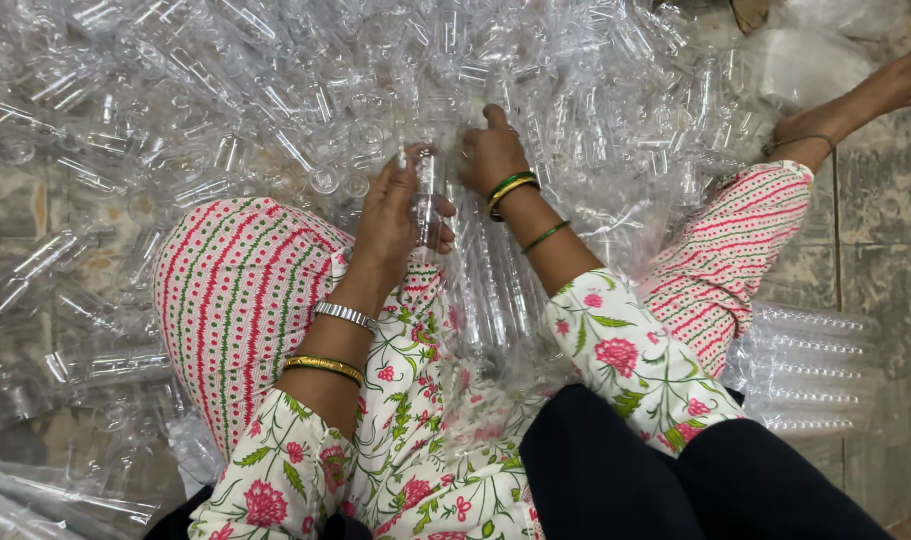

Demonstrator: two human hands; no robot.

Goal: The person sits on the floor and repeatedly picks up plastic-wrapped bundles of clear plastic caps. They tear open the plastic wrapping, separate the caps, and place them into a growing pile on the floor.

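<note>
I sit on the floor with a big heap of clear plastic bottles point(306, 90) in front of me. My left hand point(396, 215) is closed around one clear plastic bottle point(428, 195), held upright over my lap. My right hand point(493, 152) reaches into the heap just right of that bottle, fingers curled down among the bottles; what it grips is hidden. Bangles sit on both wrists. A row of nested clear bottles point(491, 290) lies between my knees.
My knees in red-striped trousers point(238, 290) spread left and right, and my bare foot point(881, 90) rests at the upper right. Stacked rows of clear bottles point(811, 365) lie at the right on the stone floor point(881, 200). Plastic bags point(811, 60) sit top right.
</note>
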